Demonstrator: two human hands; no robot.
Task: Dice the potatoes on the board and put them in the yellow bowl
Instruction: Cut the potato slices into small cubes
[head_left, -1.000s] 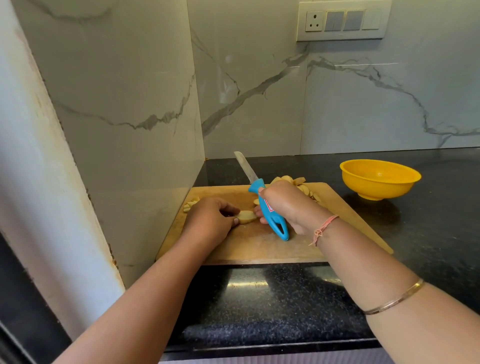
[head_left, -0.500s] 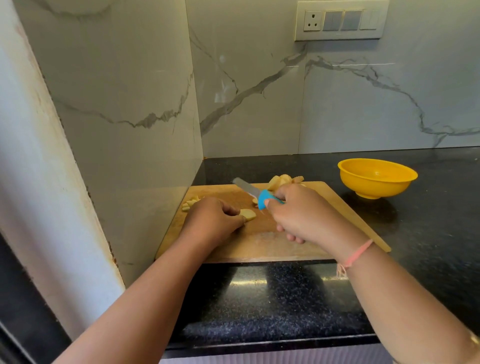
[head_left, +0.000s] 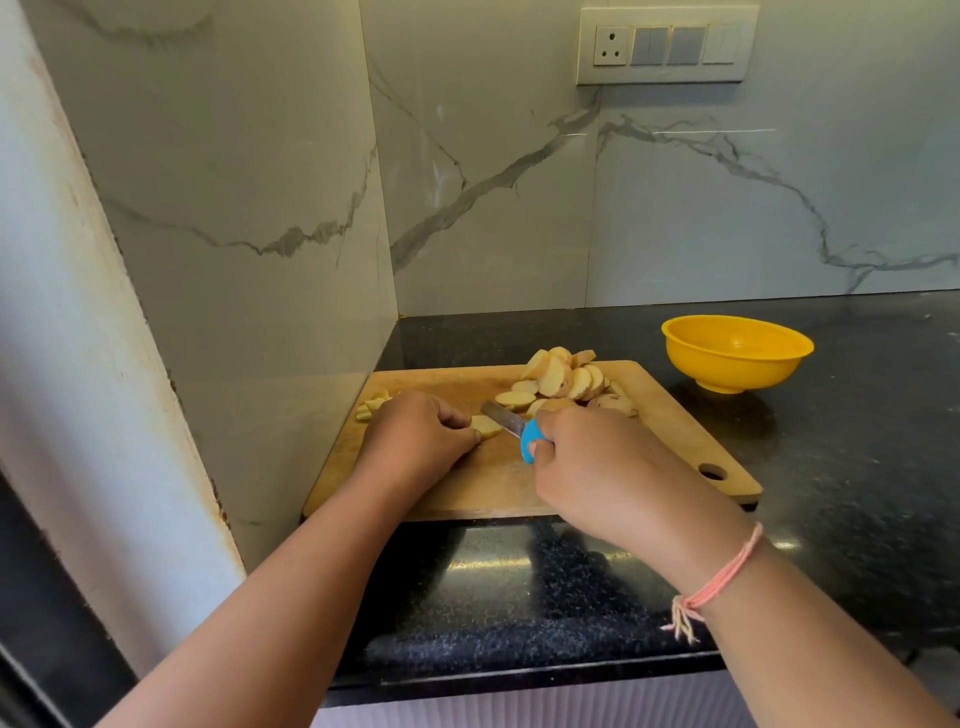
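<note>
A wooden cutting board lies on the black counter. My left hand pinches a potato slice against the board. My right hand grips a blue-handled knife, whose blade rests low across that slice. A pile of potato slices sits at the board's far side. A few cut pieces lie at the board's left edge, partly hidden by my left hand. The yellow bowl stands to the right of the board and looks empty.
The marble side wall rises close to the board's left edge. A switch panel is on the back wall. Black counter spreads to the right and in front of the board.
My right hand has turned and lowered the knife from pointing up to lying low over the slice under my left hand. The camera has shifted slightly.
</note>
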